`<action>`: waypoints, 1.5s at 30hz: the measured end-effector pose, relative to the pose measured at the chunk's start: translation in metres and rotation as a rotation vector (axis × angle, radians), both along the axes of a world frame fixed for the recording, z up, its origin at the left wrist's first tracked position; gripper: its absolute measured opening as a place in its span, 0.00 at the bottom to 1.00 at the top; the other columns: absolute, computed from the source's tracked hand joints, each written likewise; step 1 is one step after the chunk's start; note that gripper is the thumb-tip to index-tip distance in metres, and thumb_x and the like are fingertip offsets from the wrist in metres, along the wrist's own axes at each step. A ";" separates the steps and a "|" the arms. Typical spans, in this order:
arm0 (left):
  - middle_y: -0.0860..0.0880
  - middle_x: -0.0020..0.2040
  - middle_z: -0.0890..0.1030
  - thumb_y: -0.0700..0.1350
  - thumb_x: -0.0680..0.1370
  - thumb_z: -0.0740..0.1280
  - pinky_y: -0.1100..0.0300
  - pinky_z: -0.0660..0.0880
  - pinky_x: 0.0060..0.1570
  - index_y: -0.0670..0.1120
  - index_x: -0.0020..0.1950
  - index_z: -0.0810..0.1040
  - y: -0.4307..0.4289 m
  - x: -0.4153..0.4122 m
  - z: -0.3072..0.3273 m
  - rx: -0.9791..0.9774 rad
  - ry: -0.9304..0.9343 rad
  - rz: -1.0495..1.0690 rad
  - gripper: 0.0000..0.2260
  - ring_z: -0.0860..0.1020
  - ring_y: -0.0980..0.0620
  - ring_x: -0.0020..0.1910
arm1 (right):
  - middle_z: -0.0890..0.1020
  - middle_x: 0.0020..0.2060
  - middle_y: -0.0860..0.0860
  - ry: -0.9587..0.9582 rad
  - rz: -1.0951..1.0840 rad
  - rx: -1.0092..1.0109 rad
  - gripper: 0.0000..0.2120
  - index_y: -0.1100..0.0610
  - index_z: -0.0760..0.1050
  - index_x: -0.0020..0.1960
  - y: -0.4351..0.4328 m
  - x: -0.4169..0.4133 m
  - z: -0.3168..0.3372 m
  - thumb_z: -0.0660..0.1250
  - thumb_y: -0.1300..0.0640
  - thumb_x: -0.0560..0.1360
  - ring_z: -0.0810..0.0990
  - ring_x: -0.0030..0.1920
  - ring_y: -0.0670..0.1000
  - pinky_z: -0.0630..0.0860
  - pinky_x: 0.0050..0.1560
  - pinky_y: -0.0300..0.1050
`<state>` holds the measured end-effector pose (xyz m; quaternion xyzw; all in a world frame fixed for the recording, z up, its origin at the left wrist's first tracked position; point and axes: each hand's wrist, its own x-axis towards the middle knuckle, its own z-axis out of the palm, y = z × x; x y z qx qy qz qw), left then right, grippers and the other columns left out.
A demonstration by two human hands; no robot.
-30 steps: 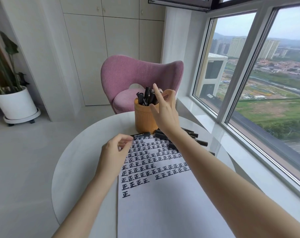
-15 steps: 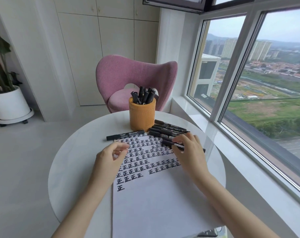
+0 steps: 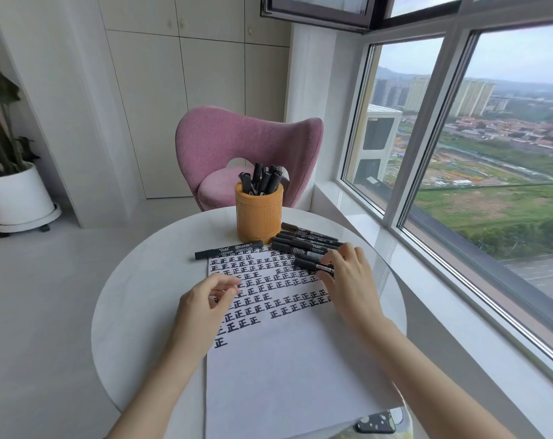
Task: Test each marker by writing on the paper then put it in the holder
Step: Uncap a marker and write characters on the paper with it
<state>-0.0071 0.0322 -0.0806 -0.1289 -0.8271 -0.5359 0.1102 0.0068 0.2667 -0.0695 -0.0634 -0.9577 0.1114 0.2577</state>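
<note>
Right grip [image 3: 348, 280]: your fingers are curled down onto the nearest marker [image 3: 314, 267] with the thumb at its near side. It's a pinch. The marker lies flat on the far right corner of the paper [image 3: 284, 369], and the cap looks on.
Left grip [image 3: 202, 302]: loosely curled with nothing in it, resting at the paper's left edge.
Pile risk: the loose pile [image 3: 306, 240] lies touching, just behind the marker you're pinching. Drag instead of lift and the neighbours may roll toward the window-side rim of the surface [image 3: 135, 296].
Uncap risk: pulling the cap likely needs both grips. Once the left one comes off the sheet, nothing pins it, and its near end looks to overhang the surface.
Writing risk: the top rows are crowded with marks. A test stroke there would be hard to read, so use the blank lower part.
Holder risk: the holder [image 3: 259, 213] is tall and already full of stored markers [image 3: 262, 180]. Forcing another in could tip it or snag.
Miss risk: a lone marker [image 3: 229, 249] sits apart at the paper's top left and is easy to skip.
</note>
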 end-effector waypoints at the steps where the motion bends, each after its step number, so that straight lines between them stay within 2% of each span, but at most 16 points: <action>1: 0.56 0.44 0.83 0.37 0.76 0.67 0.78 0.69 0.42 0.48 0.46 0.81 0.001 0.001 -0.001 0.002 -0.001 -0.002 0.07 0.78 0.64 0.43 | 0.75 0.51 0.56 -0.017 0.005 0.002 0.09 0.60 0.78 0.52 0.001 -0.001 0.000 0.70 0.58 0.74 0.71 0.53 0.59 0.69 0.53 0.51; 4: 0.57 0.43 0.83 0.37 0.76 0.67 0.78 0.68 0.41 0.48 0.46 0.81 0.001 0.003 -0.001 0.004 -0.003 -0.005 0.07 0.77 0.67 0.42 | 0.75 0.50 0.55 -0.034 0.010 0.016 0.08 0.59 0.77 0.52 0.002 -0.001 -0.001 0.70 0.57 0.74 0.71 0.53 0.59 0.69 0.53 0.50; 7: 0.57 0.42 0.83 0.37 0.76 0.67 0.78 0.68 0.40 0.49 0.46 0.81 0.002 0.003 -0.002 0.006 -0.011 -0.006 0.07 0.77 0.67 0.42 | 0.77 0.44 0.55 0.009 0.027 0.013 0.05 0.59 0.76 0.46 0.001 -0.002 -0.004 0.71 0.62 0.72 0.72 0.49 0.59 0.69 0.47 0.50; 11: 0.56 0.41 0.83 0.37 0.76 0.66 0.78 0.68 0.40 0.49 0.45 0.81 0.001 0.005 -0.001 0.015 -0.018 -0.010 0.08 0.78 0.66 0.41 | 0.78 0.40 0.54 0.045 0.059 0.026 0.04 0.59 0.76 0.44 0.001 -0.003 -0.005 0.70 0.65 0.72 0.72 0.46 0.58 0.63 0.42 0.46; 16: 0.56 0.42 0.83 0.38 0.76 0.66 0.77 0.69 0.40 0.51 0.45 0.80 0.001 0.006 0.001 0.026 -0.022 -0.007 0.08 0.78 0.65 0.42 | 0.79 0.39 0.53 0.098 0.137 0.001 0.03 0.59 0.78 0.44 -0.004 0.001 -0.001 0.71 0.63 0.73 0.72 0.44 0.57 0.71 0.44 0.49; 20: 0.58 0.46 0.80 0.39 0.76 0.68 0.77 0.68 0.41 0.52 0.49 0.80 0.002 0.009 0.006 -0.022 0.069 -0.016 0.08 0.75 0.64 0.41 | 0.79 0.40 0.51 0.127 0.278 -0.079 0.05 0.58 0.79 0.46 -0.021 0.013 0.009 0.72 0.61 0.72 0.70 0.45 0.53 0.62 0.45 0.41; 24: 0.64 0.55 0.73 0.44 0.73 0.71 0.78 0.61 0.56 0.54 0.59 0.75 0.001 0.011 0.013 -0.222 0.291 -0.107 0.16 0.69 0.65 0.56 | 0.78 0.41 0.48 0.094 0.443 -0.149 0.04 0.57 0.80 0.47 -0.042 0.023 0.014 0.71 0.58 0.73 0.67 0.45 0.48 0.62 0.46 0.38; 26: 0.65 0.55 0.72 0.47 0.73 0.71 0.76 0.60 0.59 0.55 0.60 0.75 0.002 0.013 0.016 -0.302 0.325 -0.159 0.16 0.67 0.66 0.57 | 0.78 0.41 0.48 0.096 0.496 -0.175 0.04 0.57 0.79 0.47 -0.050 0.026 0.013 0.70 0.57 0.73 0.65 0.45 0.46 0.62 0.46 0.37; 28: 0.63 0.50 0.76 0.47 0.72 0.71 0.72 0.65 0.53 0.53 0.55 0.79 0.002 0.014 0.016 -0.333 0.331 -0.167 0.12 0.71 0.64 0.52 | 0.78 0.41 0.47 0.099 0.519 -0.190 0.04 0.56 0.79 0.47 -0.055 0.029 0.013 0.70 0.57 0.73 0.64 0.44 0.45 0.62 0.45 0.37; 30: 0.62 0.46 0.78 0.46 0.73 0.71 0.73 0.67 0.47 0.52 0.51 0.81 -0.001 0.016 0.016 -0.308 0.304 -0.159 0.08 0.74 0.63 0.48 | 0.78 0.41 0.46 0.083 0.531 -0.201 0.04 0.55 0.80 0.47 -0.058 0.031 0.013 0.70 0.55 0.74 0.65 0.44 0.46 0.64 0.46 0.38; 32: 0.62 0.45 0.79 0.44 0.74 0.70 0.74 0.68 0.45 0.52 0.49 0.80 -0.003 0.018 0.016 -0.266 0.282 -0.149 0.05 0.75 0.64 0.47 | 0.77 0.40 0.42 0.071 0.527 -0.232 0.05 0.54 0.80 0.47 -0.058 0.034 0.014 0.70 0.52 0.74 0.67 0.45 0.47 0.65 0.47 0.36; 35: 0.64 0.43 0.78 0.43 0.75 0.68 0.76 0.67 0.42 0.55 0.47 0.77 -0.006 0.025 0.020 -0.175 0.246 -0.106 0.06 0.75 0.65 0.43 | 0.77 0.37 0.37 0.048 0.475 -0.378 0.07 0.52 0.80 0.45 -0.057 0.040 0.019 0.70 0.48 0.74 0.71 0.45 0.44 0.67 0.47 0.33; 38: 0.64 0.42 0.78 0.44 0.76 0.67 0.77 0.67 0.40 0.57 0.47 0.75 -0.009 0.030 0.022 -0.146 0.210 -0.094 0.07 0.75 0.65 0.42 | 0.81 0.33 0.44 -0.050 0.451 -0.799 0.06 0.55 0.81 0.44 -0.060 0.046 0.029 0.74 0.53 0.71 0.77 0.36 0.43 0.72 0.38 0.36; 40: 0.63 0.43 0.78 0.45 0.77 0.66 0.76 0.66 0.41 0.56 0.48 0.76 -0.012 0.032 0.023 -0.160 0.197 -0.117 0.05 0.75 0.66 0.43 | 0.78 0.27 0.46 -0.111 0.452 -1.055 0.07 0.59 0.80 0.43 -0.062 0.049 0.034 0.76 0.58 0.70 0.72 0.28 0.45 0.68 0.30 0.35; 43: 0.65 0.48 0.77 0.50 0.78 0.63 0.77 0.67 0.46 0.56 0.52 0.75 -0.017 0.035 0.026 -0.238 0.228 -0.183 0.04 0.74 0.67 0.48 | 0.75 0.23 0.47 -0.126 0.461 -1.198 0.08 0.60 0.78 0.41 -0.064 0.051 0.039 0.77 0.60 0.68 0.69 0.25 0.47 0.64 0.26 0.36; 45: 0.66 0.51 0.76 0.54 0.79 0.58 0.75 0.68 0.49 0.57 0.56 0.75 -0.019 0.037 0.029 -0.272 0.235 -0.228 0.09 0.74 0.66 0.52 | 0.74 0.23 0.50 -0.119 0.476 -1.226 0.09 0.61 0.77 0.41 -0.068 0.051 0.042 0.77 0.60 0.68 0.68 0.24 0.48 0.63 0.26 0.37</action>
